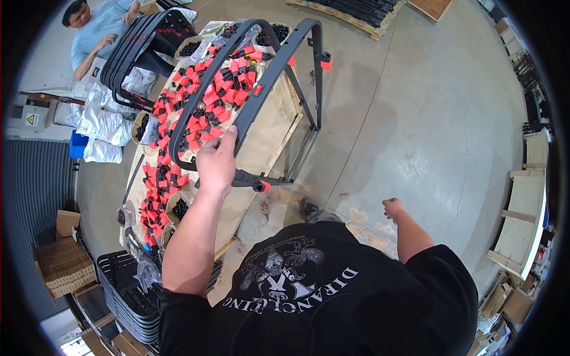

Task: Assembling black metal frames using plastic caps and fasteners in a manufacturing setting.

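Observation:
My left hand (217, 161) is closed around one bar of a dark grey metal tube frame (267, 89) with rounded bends. The frame is held up over the near side of a worktable (270, 139), and its far legs reach past the table's right edge. Red plastic clips sit on it, among them a red clip (326, 63) on the far leg and a red end piece (261, 186) by the lower bar. Out to the right, away from the table, my right hand (392, 209) hangs with its fingers curled in; nothing shows in it.
Many red and black plastic parts (219, 95) cover the table, with bins of black parts (180, 207) along it. Across the table stands a person (98, 35) beside stacked black frames (133, 59). More stacked frames (127, 296) are at lower left. A wooden crate (519, 213) stands at right.

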Motion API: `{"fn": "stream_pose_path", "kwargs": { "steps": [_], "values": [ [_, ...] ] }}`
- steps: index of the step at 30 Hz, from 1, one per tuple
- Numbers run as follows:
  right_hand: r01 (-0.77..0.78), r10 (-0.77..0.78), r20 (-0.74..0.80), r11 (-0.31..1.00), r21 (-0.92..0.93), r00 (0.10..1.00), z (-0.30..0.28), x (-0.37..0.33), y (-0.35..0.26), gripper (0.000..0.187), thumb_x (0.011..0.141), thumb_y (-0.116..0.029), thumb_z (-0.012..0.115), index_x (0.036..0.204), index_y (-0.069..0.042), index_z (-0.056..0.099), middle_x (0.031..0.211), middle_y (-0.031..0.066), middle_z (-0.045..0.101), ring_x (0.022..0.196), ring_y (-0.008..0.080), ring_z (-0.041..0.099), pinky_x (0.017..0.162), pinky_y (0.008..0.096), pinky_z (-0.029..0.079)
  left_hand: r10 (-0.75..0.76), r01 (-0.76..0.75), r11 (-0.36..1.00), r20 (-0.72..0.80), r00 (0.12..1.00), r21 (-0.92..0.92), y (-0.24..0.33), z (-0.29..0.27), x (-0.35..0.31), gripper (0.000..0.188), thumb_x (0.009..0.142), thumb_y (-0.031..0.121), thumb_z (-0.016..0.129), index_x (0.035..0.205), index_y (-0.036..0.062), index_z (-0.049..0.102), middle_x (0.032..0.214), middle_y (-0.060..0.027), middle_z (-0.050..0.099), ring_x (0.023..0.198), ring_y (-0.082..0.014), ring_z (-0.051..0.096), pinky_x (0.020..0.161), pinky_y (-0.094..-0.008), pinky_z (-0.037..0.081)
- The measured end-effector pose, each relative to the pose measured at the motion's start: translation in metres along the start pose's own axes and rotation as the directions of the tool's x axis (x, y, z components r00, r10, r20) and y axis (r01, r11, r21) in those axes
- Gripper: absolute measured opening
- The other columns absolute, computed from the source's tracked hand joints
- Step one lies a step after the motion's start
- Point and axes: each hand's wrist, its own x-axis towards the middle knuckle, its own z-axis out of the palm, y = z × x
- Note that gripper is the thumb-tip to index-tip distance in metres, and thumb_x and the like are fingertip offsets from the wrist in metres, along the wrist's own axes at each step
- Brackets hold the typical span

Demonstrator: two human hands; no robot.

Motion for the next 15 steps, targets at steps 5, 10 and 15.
{"fn": "stream_pose_path", "kwargs": {
  "steps": [5, 10, 15],
  "values": [
    [0.103, -0.102, -0.022, 0.993, 0.051, 0.995, 0.013, -0.004, -0.034, 0.042, 0.085, -0.029, 0.066, 0.116, 0.0, 0.066, 0.08, 0.0128, 0.069, 0.061, 0.0223, 0.066, 0.054, 0.0381, 0.052, 0.054, -0.051, 0.998, -0.069, 0.996, 0.038, -0.032, -0.038, 0.024, 0.046, 0.096, 0.038, 0.07, 0.083, -0.0065, 0.07, 0.069, 0.002, 0.054, 0.064, -0.0083, 0.045, 0.058, -0.028, 0.039],
    [0.26, -0.262, -0.069, 0.965, -0.042, 0.963, 0.025, 0.007, -0.037, 0.042, 0.084, -0.032, 0.067, 0.111, 0.0, 0.067, 0.08, 0.0124, 0.07, 0.061, 0.0221, 0.065, 0.057, 0.0374, 0.053, 0.058, -0.054, 0.998, -0.122, 0.991, 0.036, -0.037, -0.052, 0.033, 0.045, 0.095, 0.037, 0.071, 0.083, -0.0064, 0.07, 0.068, 0.0015, 0.055, 0.063, -0.0076, 0.045, 0.057, -0.0266, 0.037],
    [0.165, -0.164, 0.01, 0.984, -0.061, 0.986, 0.012, -0.008, -0.05, 0.039, 0.087, -0.03, 0.066, 0.112, 0.0, 0.065, 0.084, 0.0111, 0.069, 0.067, 0.0227, 0.066, 0.057, 0.0376, 0.053, 0.185, -0.13, 0.952, -0.181, 0.966, 0.278, -0.032, -0.062, 0.039, 0.047, 0.097, 0.039, 0.068, 0.078, -0.0038, 0.069, 0.061, -0.0027, 0.053, 0.061, -0.0095, 0.047, 0.056, -0.0298, 0.04]
  ]
}}
